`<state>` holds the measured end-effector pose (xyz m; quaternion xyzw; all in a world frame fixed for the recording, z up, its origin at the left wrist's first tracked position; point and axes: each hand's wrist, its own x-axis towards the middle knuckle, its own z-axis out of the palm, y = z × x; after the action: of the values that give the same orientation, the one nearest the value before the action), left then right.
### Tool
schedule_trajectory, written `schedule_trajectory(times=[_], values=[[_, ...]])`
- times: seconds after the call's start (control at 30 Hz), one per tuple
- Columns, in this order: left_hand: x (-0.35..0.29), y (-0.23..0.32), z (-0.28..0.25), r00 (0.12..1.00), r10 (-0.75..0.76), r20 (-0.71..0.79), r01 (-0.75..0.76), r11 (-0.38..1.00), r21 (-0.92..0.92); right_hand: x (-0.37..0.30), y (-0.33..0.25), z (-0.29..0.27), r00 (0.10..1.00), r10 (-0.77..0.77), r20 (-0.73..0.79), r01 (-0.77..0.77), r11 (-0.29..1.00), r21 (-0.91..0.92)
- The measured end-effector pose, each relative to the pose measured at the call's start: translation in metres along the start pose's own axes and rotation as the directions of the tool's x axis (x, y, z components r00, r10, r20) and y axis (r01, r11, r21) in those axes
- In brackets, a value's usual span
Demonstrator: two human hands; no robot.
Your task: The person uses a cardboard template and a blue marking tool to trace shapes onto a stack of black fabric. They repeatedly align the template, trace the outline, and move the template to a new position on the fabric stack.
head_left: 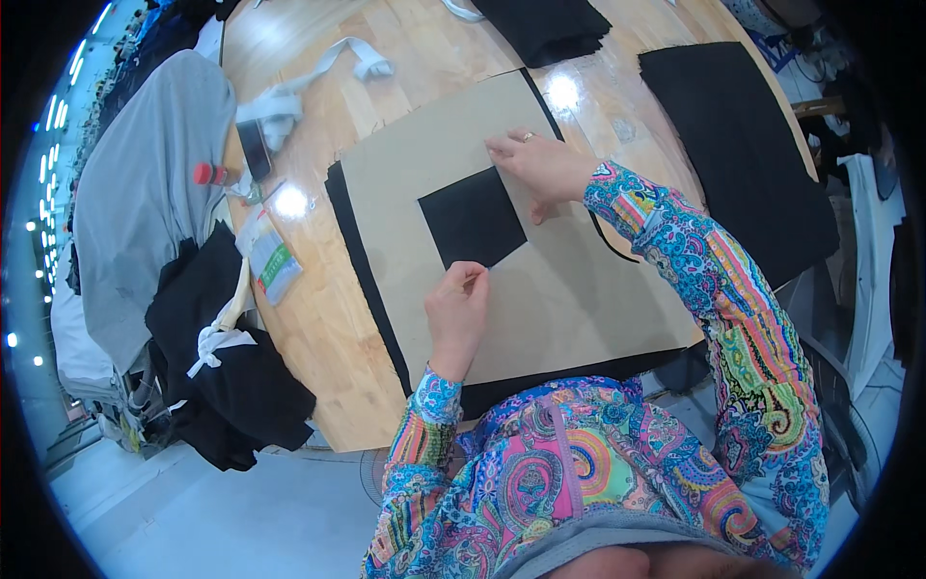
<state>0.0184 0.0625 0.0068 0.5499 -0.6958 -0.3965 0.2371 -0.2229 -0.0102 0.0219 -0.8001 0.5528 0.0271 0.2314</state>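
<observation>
A large beige sheet, which looks like card, lies over black fabric that shows along its edges. In the middle of the sheet is a black square; I cannot tell whether it is a cut-out or a patch laid on top. My left hand is closed in a pinch at the square's near corner, and whatever the fingertips hold is too small to make out. Beside the square's right edge, my right hand rests on the sheet, its fingers stretched out and holding nothing.
Black fabric pieces lie at the back and right of the wooden table. On the left are a white strap, a phone, a red-capped bottle and a plastic packet. Grey cloth drapes beside the table.
</observation>
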Motion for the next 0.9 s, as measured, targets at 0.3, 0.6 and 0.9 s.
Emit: schedule_trajectory(times=[0.3,0.6,0.9], values=[[0.004,-0.001,0.002,0.999,-0.030,0.019,0.032,0.995,-0.098,-0.003,0.002,-0.001,1.000,0.014,0.005,-0.014,1.000,0.009],[0.095,0.006,0.037,0.993,-0.012,-0.115,-0.038,0.906,-0.423,0.005,0.000,0.005,0.999,-0.033,-0.030,0.033,0.999,-0.007],[0.108,0.021,0.050,0.981,0.053,-0.186,-0.075,0.991,-0.114,0.001,0.002,0.007,0.999,-0.011,-0.048,0.011,1.000,-0.017]])
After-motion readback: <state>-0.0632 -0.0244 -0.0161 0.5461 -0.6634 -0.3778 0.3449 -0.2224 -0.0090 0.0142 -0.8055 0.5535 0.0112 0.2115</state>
